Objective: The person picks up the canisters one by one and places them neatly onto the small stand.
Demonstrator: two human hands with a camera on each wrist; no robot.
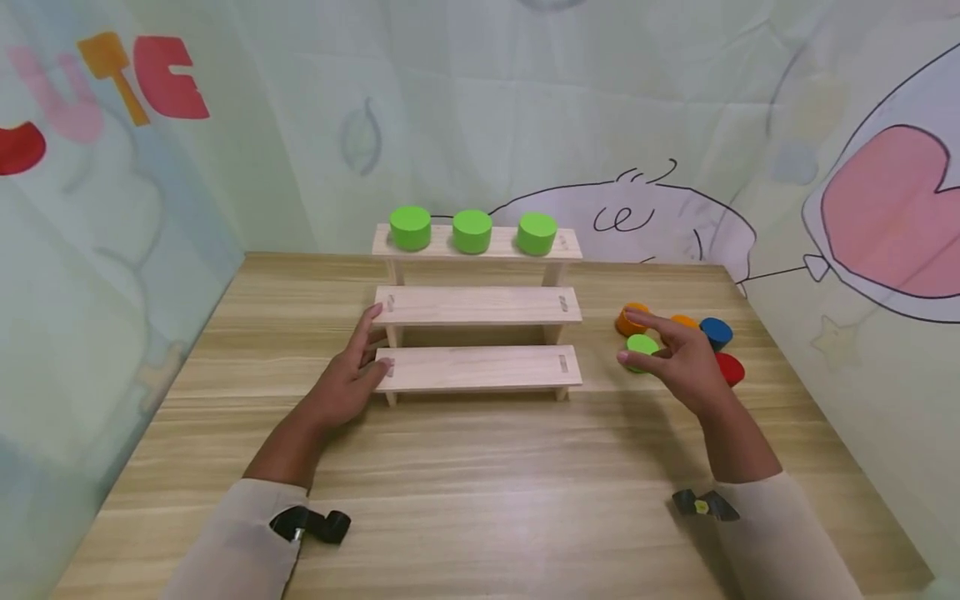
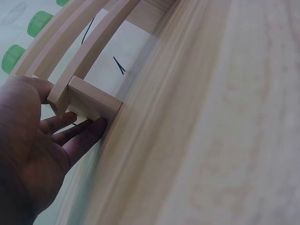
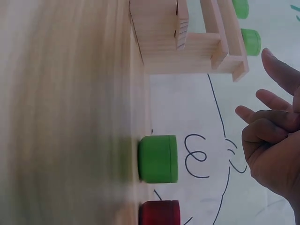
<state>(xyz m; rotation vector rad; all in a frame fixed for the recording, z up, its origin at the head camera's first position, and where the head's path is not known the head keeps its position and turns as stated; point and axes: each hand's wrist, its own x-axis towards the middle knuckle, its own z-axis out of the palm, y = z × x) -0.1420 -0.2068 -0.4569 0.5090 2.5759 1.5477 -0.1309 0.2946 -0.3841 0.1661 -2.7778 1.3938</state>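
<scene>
"Firstly, table (image 1: 480, 483): one. Rack (image 1: 480, 304): one, three-tiered, secured?"
"Left hand (image 1: 347, 385) holds its left end; we should keep that light."
"Right hand (image 1: 684, 358)?"
"Thumb and forefinger spread above one green cylinder (image 1: 641, 343), standing right of the rack. We'd best pinch its sides, clear of the orange neighbour (image 1: 632, 327)."

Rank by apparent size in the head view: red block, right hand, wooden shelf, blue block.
1. Wooden shelf
2. Right hand
3. Blue block and red block: too alike to rank, the red one partly hidden.
</scene>
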